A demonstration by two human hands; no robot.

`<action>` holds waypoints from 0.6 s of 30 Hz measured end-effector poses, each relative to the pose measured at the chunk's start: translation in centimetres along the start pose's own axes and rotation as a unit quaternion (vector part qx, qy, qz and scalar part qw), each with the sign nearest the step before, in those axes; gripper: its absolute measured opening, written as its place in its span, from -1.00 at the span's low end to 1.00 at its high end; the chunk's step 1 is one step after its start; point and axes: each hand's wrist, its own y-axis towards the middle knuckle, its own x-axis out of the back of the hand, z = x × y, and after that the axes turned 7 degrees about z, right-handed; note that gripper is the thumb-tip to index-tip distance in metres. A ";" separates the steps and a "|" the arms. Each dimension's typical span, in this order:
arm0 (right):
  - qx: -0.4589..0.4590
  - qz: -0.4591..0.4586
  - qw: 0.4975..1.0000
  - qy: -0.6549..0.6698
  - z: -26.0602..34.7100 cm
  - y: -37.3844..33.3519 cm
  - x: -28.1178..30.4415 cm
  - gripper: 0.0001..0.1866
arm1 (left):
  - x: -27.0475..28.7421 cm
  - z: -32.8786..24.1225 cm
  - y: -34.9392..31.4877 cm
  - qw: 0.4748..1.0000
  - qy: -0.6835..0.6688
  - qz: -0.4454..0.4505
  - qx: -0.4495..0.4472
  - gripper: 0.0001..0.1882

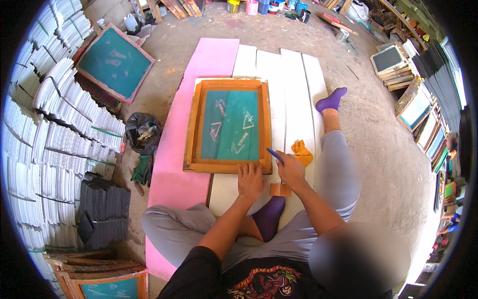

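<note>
A screen printing frame [228, 166] of brown wood with green mesh lies flat in front of me, and pale outlined shapes show on its mesh. My left hand [252, 180] rests on the frame's near edge, fingers spread and holding nothing. Just off the near right corner, my right hand [293, 172] is closed around a slim blue pen-like tool [275, 155]. Its tip points up and left toward the frame; its exact kind is not clear. Between my hands and my foot sits a roll of brown tape [280, 190]. A crumpled orange cloth [302, 152] lies right of the right hand.
White and pink boards [172, 169] form the low surface under me. Stacked white sheets [69, 119] and a black plastic bag [143, 132] stand at left. Another green screen [117, 62] leans behind them. More frames [416, 107] line the right side; paint containers [252, 7] stand at the back.
</note>
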 end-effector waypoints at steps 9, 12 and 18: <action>-0.082 -0.017 0.993 0.085 -5.0 -3.0 1.9 -0.62 | 0.8 1.0 2.6 0.999 -0.010 0.040 0.009 -0.42; -0.065 -0.056 0.989 0.119 -6.7 -3.0 1.3 -0.63 | 1.6 1.0 3.1 0.998 -0.021 0.053 0.003 -0.44; -0.077 -0.072 0.983 0.152 -7.1 -3.4 0.9 -0.64 | 0.8 1.4 2.0 0.996 -0.076 0.029 0.025 -0.39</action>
